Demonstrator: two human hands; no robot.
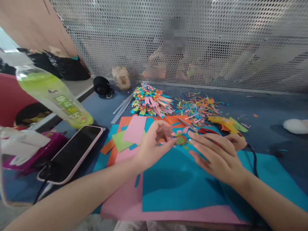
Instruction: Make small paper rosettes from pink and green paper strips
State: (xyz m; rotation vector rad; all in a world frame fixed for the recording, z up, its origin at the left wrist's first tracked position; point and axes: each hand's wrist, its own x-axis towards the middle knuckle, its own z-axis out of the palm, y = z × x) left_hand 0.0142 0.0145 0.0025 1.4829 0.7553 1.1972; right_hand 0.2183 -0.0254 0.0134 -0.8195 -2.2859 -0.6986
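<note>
A small paper flower (pixel 181 139) with a round green and orange centre and fringed pink, blue and green strips is held above the blue paper sheet (pixel 178 189). My left hand (pixel 156 144) pinches its left edge between thumb and curled fingers. At the flower's right side is my right hand (pixel 214 154), fingers stretched out, thumb apart, fingertips by the fringe. Whether they touch it is hard to tell. Scissors with red handles (pixel 207 131) lie just behind the right hand, partly hidden. A yellow glue gun (pixel 223 124) with a black cord rests beside them.
Behind my hands lie fringed paper flowers (pixel 150 101) and a heap of paper scraps (pixel 199 107). Glue sticks (pixel 122 109), a phone (pixel 72 155) and a tilted drink bottle (pixel 55 93) are on the left. A perforated metal panel (pixel 134 35) borders the table's back.
</note>
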